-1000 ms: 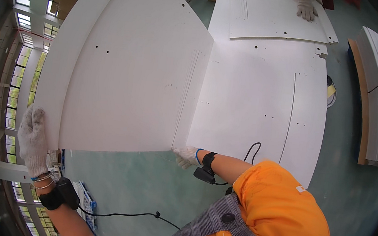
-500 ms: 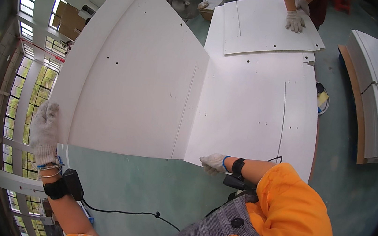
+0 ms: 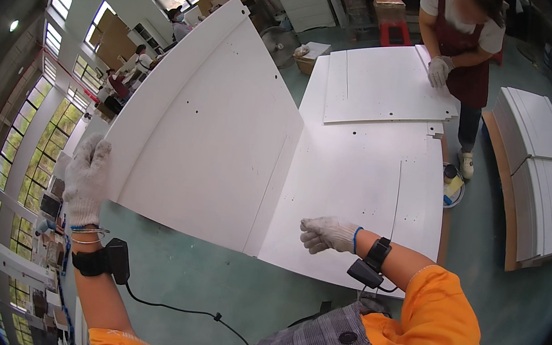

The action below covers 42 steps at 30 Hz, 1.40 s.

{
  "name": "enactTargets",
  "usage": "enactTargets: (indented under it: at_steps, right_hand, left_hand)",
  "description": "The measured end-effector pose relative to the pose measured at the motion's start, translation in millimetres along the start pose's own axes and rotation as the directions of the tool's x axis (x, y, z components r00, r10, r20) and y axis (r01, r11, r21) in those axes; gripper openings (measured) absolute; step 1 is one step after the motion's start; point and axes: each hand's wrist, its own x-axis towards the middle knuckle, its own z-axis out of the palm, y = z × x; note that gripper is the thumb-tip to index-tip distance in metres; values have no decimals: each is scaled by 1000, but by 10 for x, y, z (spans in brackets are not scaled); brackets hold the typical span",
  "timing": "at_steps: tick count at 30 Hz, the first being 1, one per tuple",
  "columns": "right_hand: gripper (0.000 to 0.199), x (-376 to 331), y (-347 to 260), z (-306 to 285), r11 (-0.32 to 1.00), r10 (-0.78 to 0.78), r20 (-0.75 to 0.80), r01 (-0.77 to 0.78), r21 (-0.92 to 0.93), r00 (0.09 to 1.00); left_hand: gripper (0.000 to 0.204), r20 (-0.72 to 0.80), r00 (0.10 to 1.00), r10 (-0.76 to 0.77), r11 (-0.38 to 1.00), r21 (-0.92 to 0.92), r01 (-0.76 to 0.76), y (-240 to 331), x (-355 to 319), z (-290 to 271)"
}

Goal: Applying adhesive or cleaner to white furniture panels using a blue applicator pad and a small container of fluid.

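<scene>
A large white panel (image 3: 215,130) with drilled holes and a long groove stands tilted up at the left. My left hand (image 3: 88,173), in a pale knitted glove, holds its left edge. A second white panel (image 3: 355,203) lies flat to the right, meeting the tilted one along a fold-like line. My right hand (image 3: 328,235), gloved too, is over the flat panel's near part with its fingers curled in. What those fingers hold, if anything, is hidden. A smaller white panel (image 3: 382,92) rests on the flat panel's far end.
A co-worker in a dark red apron (image 3: 472,65) stands at the far right, gloved hands (image 3: 438,71) together over the smaller panel. White panels (image 3: 540,198) are stacked on the right. A round container (image 3: 452,184) and a fan (image 3: 278,43) stand near the work surface.
My view has tipped up, showing more of the co-worker and room. My right hand has moved from the flat panel's near edge to over its surface. The co-worker's hands have come together.
</scene>
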Motion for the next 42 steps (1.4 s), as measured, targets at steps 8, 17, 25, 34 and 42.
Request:
enactTargets:
  at_steps: [8,17,25,34,42]
  right_hand:
    - [68,-19,-1717,1222,849,-394,41,380,-367,918]
    - [99,-206,-2439,1639,767,-609,-126,541,-344,783]
    - [84,-1114,-2014,1189,721,-688,-413,631,-288,597]
    - [57,-2054,-1554,279,772,-553,-715,586,-248,427]
    - [46,-2419,-1205,320,827,-527,-715,472,-306,460]
  left_hand:
    - [56,-90,989,-121,907,-416,74,330,-536,-72]
    - [77,14,1000,-8,608,-794,15,842,-1134,239]
    - [60,583,801,-136,273,-755,596,545,-2020,1018]
    - [44,989,137,52,-627,-74,775,909,-2733,1889]
    - [34,971,209,115,-606,-98,789,1175,-3088,2022]
